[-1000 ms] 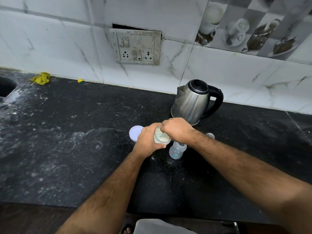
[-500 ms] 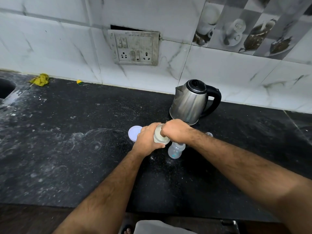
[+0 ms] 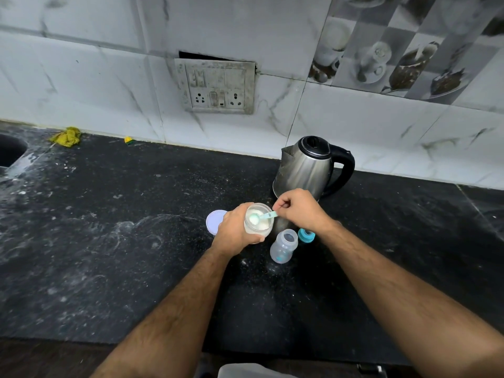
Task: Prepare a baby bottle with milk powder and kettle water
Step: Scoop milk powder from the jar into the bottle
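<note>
My left hand point(image 3: 236, 230) grips an open clear jar of white milk powder point(image 3: 260, 224) standing on the black counter. My right hand point(image 3: 300, 209) pinches the handle of a small teal scoop point(image 3: 262, 216), whose bowl is heaped with powder just above the jar's mouth. An open, empty baby bottle point(image 3: 283, 246) stands upright right of the jar. Its teal cap ring point(image 3: 306, 235) lies just behind it. A steel kettle point(image 3: 308, 167) with a black handle stands behind my hands, lid shut.
The jar's white lid point(image 3: 214, 221) lies flat left of the jar. The black counter point(image 3: 109, 241) is dusted with white powder. A sink point(image 3: 9, 151) is at far left, a yellow cloth point(image 3: 66, 136) by the wall, and a socket panel point(image 3: 215, 87) above.
My right hand has drawn back from over the jar's mouth toward the right, lifting the scoop full of powder into sight. The bottle's teal cap ring is now uncovered.
</note>
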